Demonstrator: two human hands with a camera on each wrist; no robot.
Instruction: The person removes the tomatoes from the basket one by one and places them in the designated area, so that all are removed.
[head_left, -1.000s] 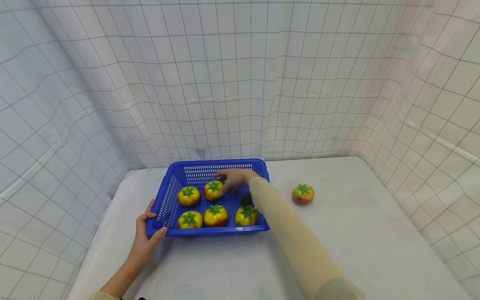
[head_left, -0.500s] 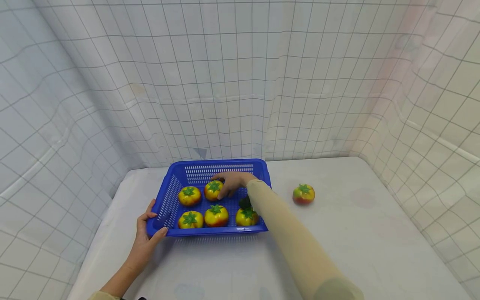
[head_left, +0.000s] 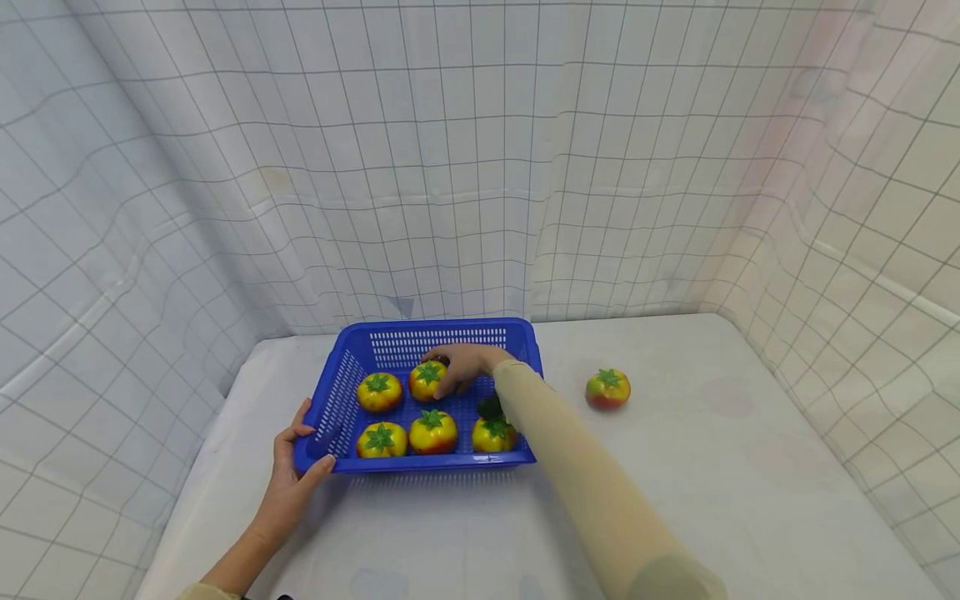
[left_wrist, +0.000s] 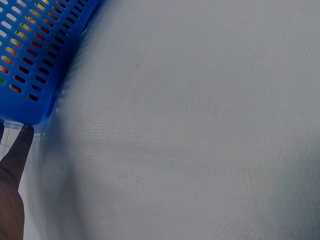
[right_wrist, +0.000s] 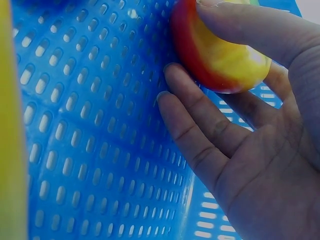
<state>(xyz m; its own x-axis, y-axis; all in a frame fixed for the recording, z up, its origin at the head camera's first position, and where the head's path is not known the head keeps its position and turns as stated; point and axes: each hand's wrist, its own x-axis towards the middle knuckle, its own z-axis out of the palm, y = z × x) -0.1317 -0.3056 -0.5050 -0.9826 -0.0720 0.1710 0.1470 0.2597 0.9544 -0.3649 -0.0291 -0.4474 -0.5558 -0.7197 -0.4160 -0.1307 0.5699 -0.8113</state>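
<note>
A blue slotted plastic basket [head_left: 431, 461] sits on the white-covered table with several yellow-red toy tomatoes in it, each topped with a green star-shaped leaf. My left hand [head_left: 288, 471] grips its front left corner, thumb over the near rim and fingers at the left side. Inside the basket, my right hand [head_left: 467, 364] holds the back middle tomato [head_left: 426, 382] between thumb and fingers. Seen from the right wrist, the thumb lies on this red-and-yellow tomato [right_wrist: 220, 55], while two fingers extend below it near the slotted basket wall [right_wrist: 110, 120].
One more toy tomato [head_left: 608, 389] lies on the table right of the basket. Others inside are at back left [head_left: 379, 392], front left [head_left: 381, 440], front middle [head_left: 432, 432] and front right [head_left: 492, 434]. Grid-patterned white curtains [head_left: 450, 167] enclose the table.
My right hand has moved slightly left and its fingers have closed around the back middle tomato. The left hand stays on the basket corner.
</note>
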